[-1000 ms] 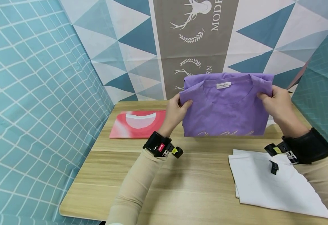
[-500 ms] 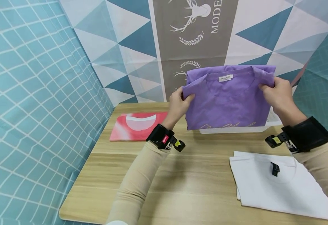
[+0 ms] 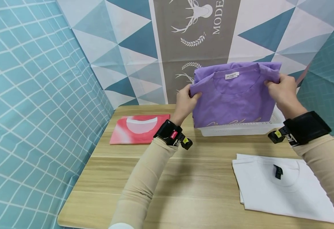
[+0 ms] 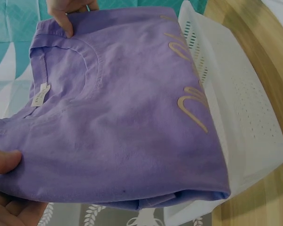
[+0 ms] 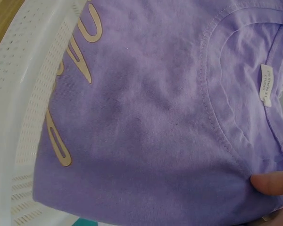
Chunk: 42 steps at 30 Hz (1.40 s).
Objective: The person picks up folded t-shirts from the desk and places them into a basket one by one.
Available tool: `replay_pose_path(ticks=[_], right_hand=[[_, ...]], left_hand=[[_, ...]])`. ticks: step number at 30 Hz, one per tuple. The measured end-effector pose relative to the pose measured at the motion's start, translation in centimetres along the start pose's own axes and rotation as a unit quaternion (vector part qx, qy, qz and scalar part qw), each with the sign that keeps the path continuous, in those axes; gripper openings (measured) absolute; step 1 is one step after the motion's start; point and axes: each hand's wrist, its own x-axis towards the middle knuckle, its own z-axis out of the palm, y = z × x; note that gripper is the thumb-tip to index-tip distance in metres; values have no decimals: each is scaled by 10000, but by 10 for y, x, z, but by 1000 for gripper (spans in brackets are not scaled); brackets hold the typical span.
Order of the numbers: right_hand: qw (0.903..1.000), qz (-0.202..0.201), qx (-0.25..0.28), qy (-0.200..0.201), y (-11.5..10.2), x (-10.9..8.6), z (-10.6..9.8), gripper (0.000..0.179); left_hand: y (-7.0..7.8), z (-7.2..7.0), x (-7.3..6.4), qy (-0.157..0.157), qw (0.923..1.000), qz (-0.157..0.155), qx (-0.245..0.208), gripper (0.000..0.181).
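A folded purple T-shirt [image 3: 235,98] with a white neck label and gold script hangs between my two hands, its collar at the top. My left hand [image 3: 185,101] pinches its upper left corner, thumb in front. At the upper right corner my right hand [image 3: 284,92] grips the cloth the same way. Behind and below the shirt stands a white perforated plastic basket [image 3: 238,129], partly hidden by it. In the left wrist view the shirt's lower edge overlaps the basket's wall [image 4: 254,108]. The right wrist view shows the basket's rim [image 5: 14,108] alongside the gold lettering.
A folded pink and red T-shirt [image 3: 138,130] lies at the back left of the wooden table [image 3: 195,184]. Front right, a folded white T-shirt [image 3: 287,194] with a black label lies under my right forearm. A patterned cloth backdrop [image 3: 138,47] rises behind the table.
Both hands have raised the purple shirt and carried it slightly away from me, with its left side shifting right. The white basket behind it has come into view.
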Motion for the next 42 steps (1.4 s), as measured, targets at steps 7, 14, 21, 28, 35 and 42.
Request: replay_pose_path(ticks=[7,14,21,28,35,42], right_hand=[[9996,137,14,237,12,8,5,52],[9990,237,166,340,25,14,4,54],[9984,310,75,476,37,19,4,54],[9986,330,46,418,50,21,1,56],[9990,288,-110,325,63,24,5,53],[9994,331,-42,42,79,25,14,53]], left_hand=[[-3,12,-1,66,10000,45,32,25],[-6,25,1,174,9997,162,65,24],[-8,38,1,394,9989,201,175,23],[-13,49,1,289,9983,269,418,22],[-21,57,-2,-16,9990,102,428,20],[-32,61,-7,-410,9984,-235,298,22]])
